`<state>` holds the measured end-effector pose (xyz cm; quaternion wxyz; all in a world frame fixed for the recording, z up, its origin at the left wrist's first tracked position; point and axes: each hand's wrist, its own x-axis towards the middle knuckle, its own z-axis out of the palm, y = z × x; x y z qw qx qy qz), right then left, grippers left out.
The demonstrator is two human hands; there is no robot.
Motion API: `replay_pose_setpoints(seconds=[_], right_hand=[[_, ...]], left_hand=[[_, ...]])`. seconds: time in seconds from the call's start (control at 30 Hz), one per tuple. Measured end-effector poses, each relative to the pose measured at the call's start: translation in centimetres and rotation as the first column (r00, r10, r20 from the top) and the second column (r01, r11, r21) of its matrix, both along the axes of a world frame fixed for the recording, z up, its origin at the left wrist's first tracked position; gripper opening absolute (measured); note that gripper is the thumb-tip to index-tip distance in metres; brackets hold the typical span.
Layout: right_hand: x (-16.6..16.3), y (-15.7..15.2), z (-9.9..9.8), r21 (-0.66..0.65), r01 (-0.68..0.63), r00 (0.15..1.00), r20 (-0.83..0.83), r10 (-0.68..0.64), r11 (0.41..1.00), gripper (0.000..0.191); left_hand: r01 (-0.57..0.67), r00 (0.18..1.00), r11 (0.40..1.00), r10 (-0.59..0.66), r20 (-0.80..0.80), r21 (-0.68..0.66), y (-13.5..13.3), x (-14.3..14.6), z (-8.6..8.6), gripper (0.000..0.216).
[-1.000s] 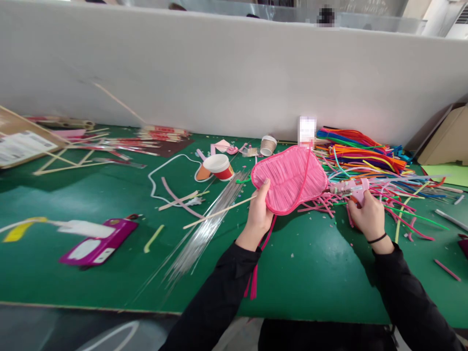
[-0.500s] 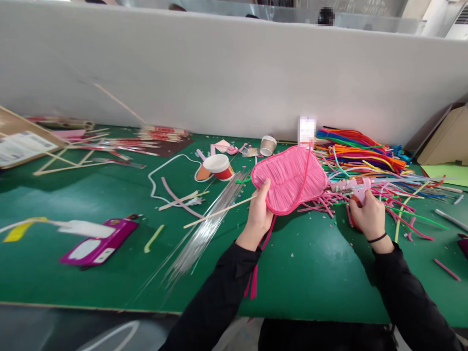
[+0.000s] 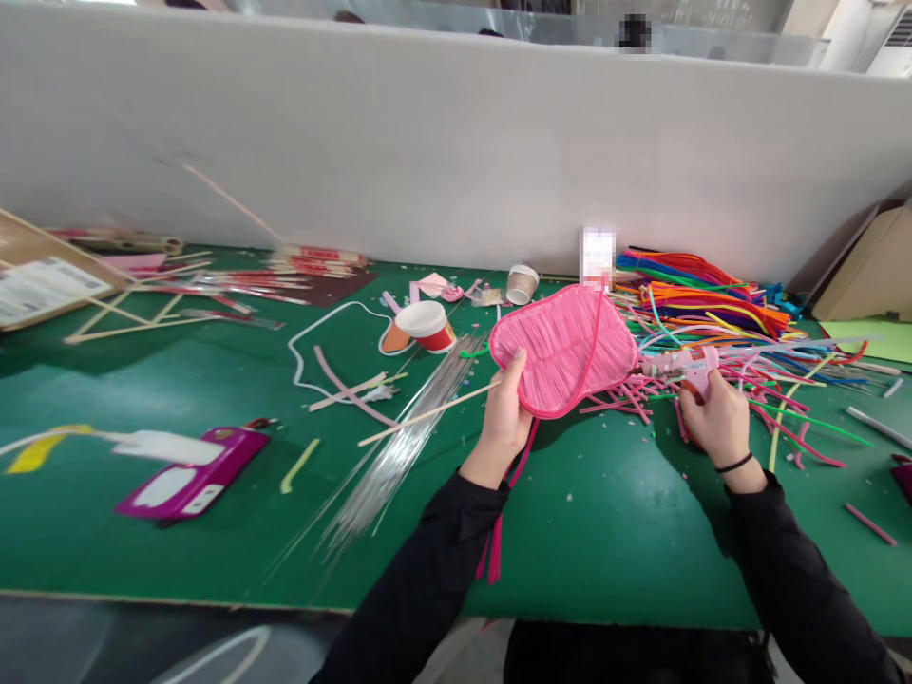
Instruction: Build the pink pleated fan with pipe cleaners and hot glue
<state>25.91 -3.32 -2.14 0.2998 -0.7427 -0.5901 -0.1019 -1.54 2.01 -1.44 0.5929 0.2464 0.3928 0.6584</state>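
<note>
My left hand (image 3: 504, 415) grips the lower left edge of a flat pink panel (image 3: 552, 347), its thumb on the front. The panel looks built from rows of pink pipe cleaners with a raised rim, and a loose pink strand (image 3: 595, 342) crosses its right part. In my right hand (image 3: 718, 418) is a pink hot glue gun (image 3: 694, 366), fingers wrapped round its handle. Its nozzle points left and meets or nearly meets the panel's right edge; whether they touch I cannot tell. Pink strands (image 3: 494, 556) hang below my left hand.
Coloured pipe cleaners (image 3: 712, 299) are heaped behind and around the glue gun. Thin clear sticks (image 3: 413, 446), a paper cup (image 3: 426, 326) and a smaller cup (image 3: 522, 284) lie left of the panel. A purple device (image 3: 192, 473) with a white cable is further left. A pale partition (image 3: 427, 142) stands behind.
Almost nothing differs. My right hand and the glue gun have shifted very slightly left; the panel and my left hand look the same.
</note>
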Motion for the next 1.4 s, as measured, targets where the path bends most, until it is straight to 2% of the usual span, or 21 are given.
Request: replay_pose_setpoints(seconds=[0.23,1.4], right_hand=[[0.19,0.05,0.02,0.028,0.019,0.999,0.030,-0.020,0.999,0.029],[0.60,0.05,0.11,0.080,0.015,1.000,0.004,-0.015,0.997,0.025]], left_hand=[[-0.003,1.000,1.000,0.003,0.016,-0.005,-0.05,0.00,0.11,0.039],[0.001,1.000,1.000,-0.001,-0.005,0.006,-0.06,0.07,0.17,0.040]])
